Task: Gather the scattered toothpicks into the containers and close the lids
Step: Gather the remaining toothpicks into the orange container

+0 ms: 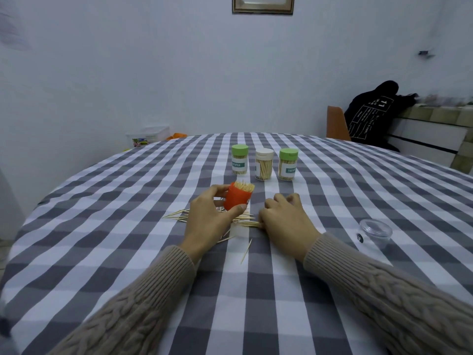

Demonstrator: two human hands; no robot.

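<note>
My left hand (208, 216) grips an orange container (236, 197) tilted to the right, its open mouth full of toothpicks. My right hand (284, 219) lies just to its right with fingers curled, pinching a small bundle of toothpicks (249, 223) against the cloth. Loose toothpicks (179, 215) lie scattered under and around both hands, one (246, 251) nearer to me. Behind stand three filled containers with lids on: a green-lidded one (239, 160), a white-lidded one (264, 163) and another green-lidded one (288, 163).
A clear plastic lid (375, 233) lies on the checked tablecloth (128, 226) at the right. A clear box (148, 136) sits past the table's far left edge. A chair (336, 124) and a person in black (371, 116) are at the back right.
</note>
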